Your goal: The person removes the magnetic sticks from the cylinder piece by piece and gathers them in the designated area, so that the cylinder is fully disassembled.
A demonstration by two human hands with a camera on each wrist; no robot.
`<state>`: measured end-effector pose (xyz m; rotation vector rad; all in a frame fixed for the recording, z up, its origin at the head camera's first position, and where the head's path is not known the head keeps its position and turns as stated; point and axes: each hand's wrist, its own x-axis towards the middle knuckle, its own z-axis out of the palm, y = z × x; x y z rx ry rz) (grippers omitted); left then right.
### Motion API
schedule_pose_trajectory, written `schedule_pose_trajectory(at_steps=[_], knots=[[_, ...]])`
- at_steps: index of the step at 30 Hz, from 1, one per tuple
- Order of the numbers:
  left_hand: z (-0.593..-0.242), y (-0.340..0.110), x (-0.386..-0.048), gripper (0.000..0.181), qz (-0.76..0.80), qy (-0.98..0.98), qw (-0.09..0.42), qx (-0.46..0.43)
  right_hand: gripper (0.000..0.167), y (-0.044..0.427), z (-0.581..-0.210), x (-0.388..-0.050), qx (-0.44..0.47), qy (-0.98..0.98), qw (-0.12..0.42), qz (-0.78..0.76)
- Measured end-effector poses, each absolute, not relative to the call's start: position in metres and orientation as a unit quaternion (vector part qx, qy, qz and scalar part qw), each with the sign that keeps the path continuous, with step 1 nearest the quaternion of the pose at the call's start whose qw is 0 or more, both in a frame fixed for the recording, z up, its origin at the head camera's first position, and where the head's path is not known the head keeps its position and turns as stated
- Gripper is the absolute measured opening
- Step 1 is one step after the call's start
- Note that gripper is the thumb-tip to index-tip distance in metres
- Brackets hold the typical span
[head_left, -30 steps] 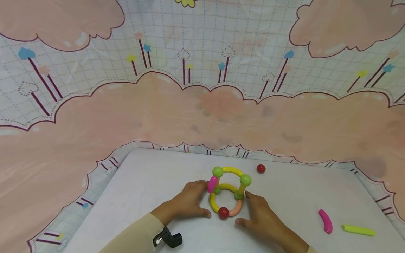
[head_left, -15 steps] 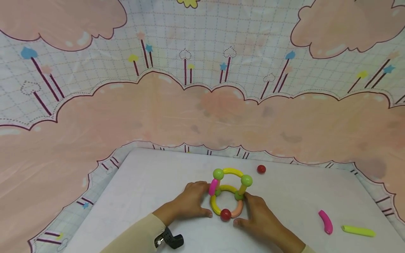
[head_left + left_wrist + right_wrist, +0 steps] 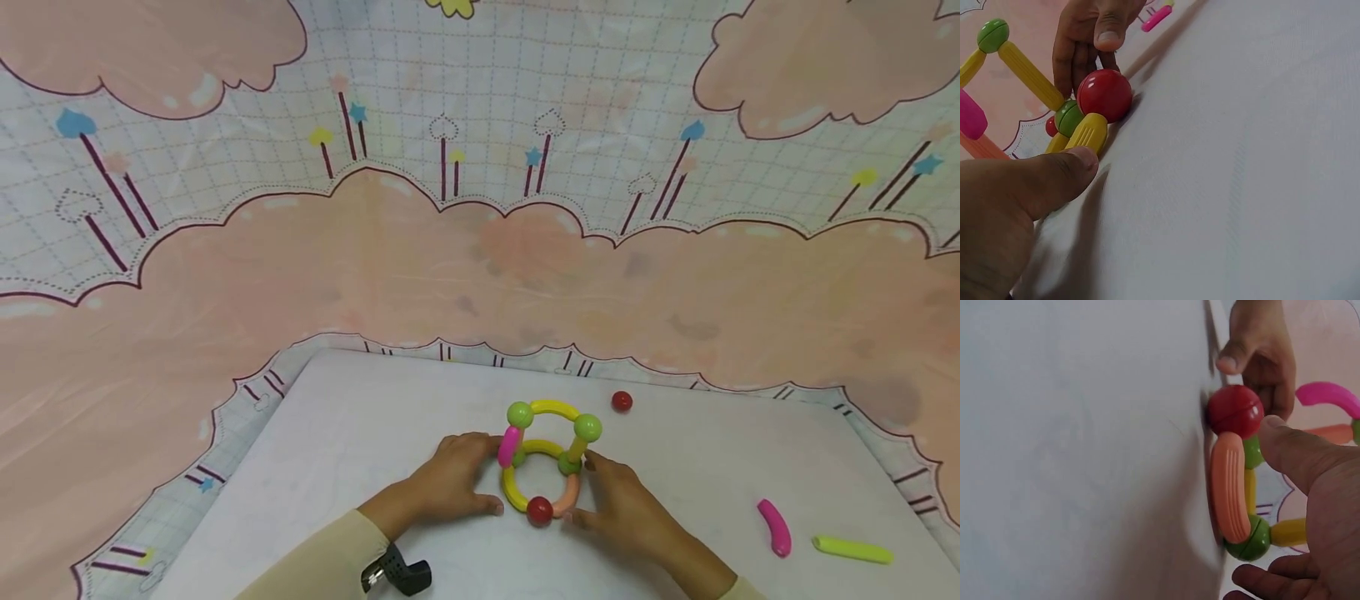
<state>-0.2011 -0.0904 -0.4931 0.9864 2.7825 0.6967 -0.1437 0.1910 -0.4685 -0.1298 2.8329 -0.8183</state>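
Note:
A toy frame of magnetic rods and balls (image 3: 539, 511) stands on the table between my hands. Its base ring joins yellow and orange curved rods with a red ball (image 3: 1235, 411) at the front and green balls behind. Uprights rise to two green balls (image 3: 520, 414), bridged by a yellow curved rod (image 3: 553, 407); a pink curved rod (image 3: 509, 447) sticks out on the left. My left hand (image 3: 457, 479) lies along the left side, thumb (image 3: 1079, 164) by the yellow base rod. My right hand (image 3: 622, 504) is spread at the right side, fingers loosely extended, close to the orange rod (image 3: 1229, 487).
A loose red ball (image 3: 622, 402) lies behind the frame. On the right are a pink curved rod (image 3: 775, 528) and a light green straight rod (image 3: 852, 550). The white table (image 3: 360, 400) meets a patterned cloth backdrop (image 3: 420, 267) at its far edge.
The toy frame has shifted very slightly right and nearer. My right hand came closer around it, then its thumb drew slightly right. The left hand barely moved.

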Motion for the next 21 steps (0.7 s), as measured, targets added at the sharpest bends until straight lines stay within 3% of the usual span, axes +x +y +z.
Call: schedule_pose_trajectory(at_steps=[21], knots=[[-0.488, -0.094, -0.190, 0.063, 0.227, 0.901, 0.023, 0.368, 0.120, 0.185, -0.472, -0.140, -0.106, 0.946, 0.090, -0.293]])
